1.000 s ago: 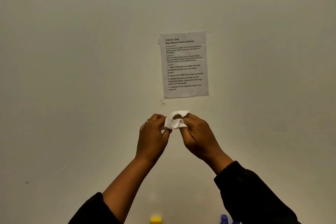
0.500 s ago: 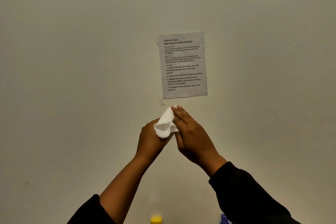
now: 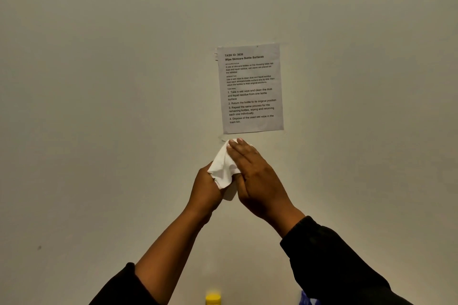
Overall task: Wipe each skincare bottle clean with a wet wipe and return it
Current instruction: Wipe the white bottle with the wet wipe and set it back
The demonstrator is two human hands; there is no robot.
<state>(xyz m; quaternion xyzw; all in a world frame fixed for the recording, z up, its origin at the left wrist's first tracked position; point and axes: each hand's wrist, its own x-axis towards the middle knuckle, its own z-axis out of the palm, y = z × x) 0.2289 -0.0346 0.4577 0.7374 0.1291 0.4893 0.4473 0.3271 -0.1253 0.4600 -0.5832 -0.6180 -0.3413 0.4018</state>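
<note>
In front of the pale wall (image 3: 99, 106), just below the taped instruction sheet (image 3: 251, 89), both hands are raised and pressed together around the wet wipe (image 3: 223, 168). A second ago the wipe was a small crumpled knot pinched between the fingertips of both hands; now it has opened into a longer fold, the left hand (image 3: 207, 186) gripping its lower bunch while the right hand (image 3: 255, 176) lies flat with fingers extended, laid along the cloth's side as if smoothing it or rubbing it between the palms. The hands have also drifted up slightly toward the sheet. My reading is that the wipe is being unfolded and readied, and that no bottle is being cleaned yet: neither hand holds one. The only bottles in view are slivers at the bottom edge, a yellow cap (image 3: 213, 299) and a blue top (image 3: 304, 299), untouched beneath the forearms; the table under them is out of view.
</note>
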